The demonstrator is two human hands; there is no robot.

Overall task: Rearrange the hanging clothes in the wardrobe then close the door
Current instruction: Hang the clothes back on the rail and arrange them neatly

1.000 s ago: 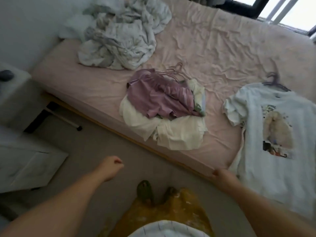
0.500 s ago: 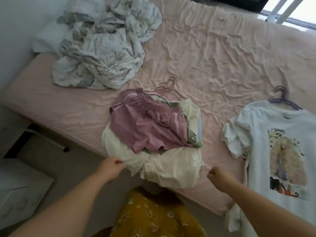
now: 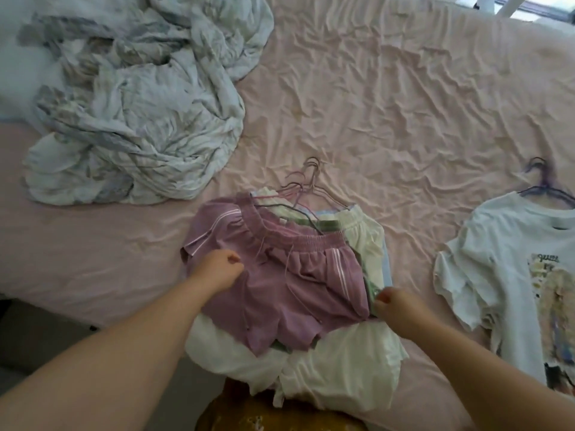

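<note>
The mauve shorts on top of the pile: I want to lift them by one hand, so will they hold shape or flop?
The mauve shorts would probably flop, since the fabric already lies creased and gathered. They look thin, so likely light. Their loose drawstring may dangle, and the hangers beneath could snag.

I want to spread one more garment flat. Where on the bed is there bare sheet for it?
The widest bare patch of pink sheet lies beyond the hangers, between the crumpled blanket and the white T-shirt. A smaller strip lies left of the mauve shorts. The near edge is crowded by the clothes pile.
</note>
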